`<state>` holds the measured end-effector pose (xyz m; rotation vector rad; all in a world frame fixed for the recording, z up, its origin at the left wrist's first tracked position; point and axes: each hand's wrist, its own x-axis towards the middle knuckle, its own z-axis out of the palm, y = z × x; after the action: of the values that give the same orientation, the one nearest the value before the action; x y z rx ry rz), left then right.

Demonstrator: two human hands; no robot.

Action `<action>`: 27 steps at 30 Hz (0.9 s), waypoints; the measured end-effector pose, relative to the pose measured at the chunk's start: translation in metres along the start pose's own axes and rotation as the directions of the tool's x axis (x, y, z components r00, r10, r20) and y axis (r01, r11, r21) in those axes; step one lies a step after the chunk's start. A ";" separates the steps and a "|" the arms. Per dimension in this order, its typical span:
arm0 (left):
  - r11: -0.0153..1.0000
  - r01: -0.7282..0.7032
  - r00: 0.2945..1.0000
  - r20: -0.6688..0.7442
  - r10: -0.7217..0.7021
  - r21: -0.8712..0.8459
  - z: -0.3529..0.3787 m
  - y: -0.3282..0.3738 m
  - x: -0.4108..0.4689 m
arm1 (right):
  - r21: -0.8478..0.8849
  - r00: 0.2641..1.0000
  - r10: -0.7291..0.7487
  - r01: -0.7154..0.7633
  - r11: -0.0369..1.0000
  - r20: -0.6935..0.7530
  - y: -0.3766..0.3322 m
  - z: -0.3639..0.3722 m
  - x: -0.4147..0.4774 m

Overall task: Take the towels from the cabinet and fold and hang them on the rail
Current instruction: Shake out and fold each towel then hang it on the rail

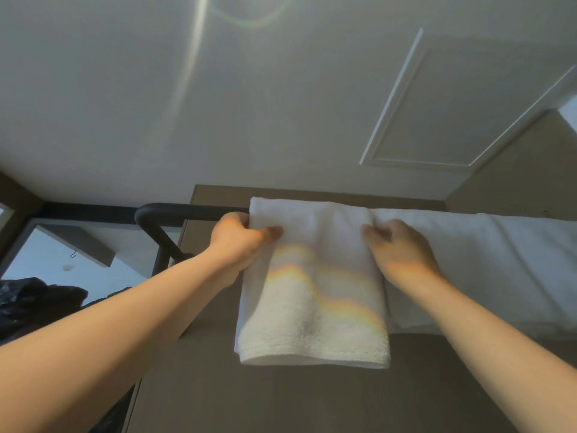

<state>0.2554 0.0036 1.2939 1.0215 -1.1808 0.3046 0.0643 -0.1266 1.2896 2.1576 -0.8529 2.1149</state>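
Both bare forearms reach up; the left hand (239, 235) pinches the folded white towel's (312, 289) left edge; the right hand (398, 245) curls closed on its right edge; the towel hangs over the black rail (187, 210), hiding it; a second towel (484, 264) runs off-frame right.

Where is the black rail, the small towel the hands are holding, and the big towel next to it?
black rail (193, 211), head view, on the bare bar left of the towels.
small towel (312, 323), head view, on its hanging front.
big towel (487, 260), head view, on its draped front, right of the right hand.
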 end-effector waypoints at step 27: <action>0.592 -0.036 0.945 -0.165 0.283 0.805 0.008 0.019 0.061 | -0.313 0.980 -0.128 0.075 0.947 -0.154 -0.036 0.013 0.044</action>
<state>0.2622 -0.0102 1.3568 1.5812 -0.8574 1.1790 0.0874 -0.1172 1.3418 1.7972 -0.9562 1.9352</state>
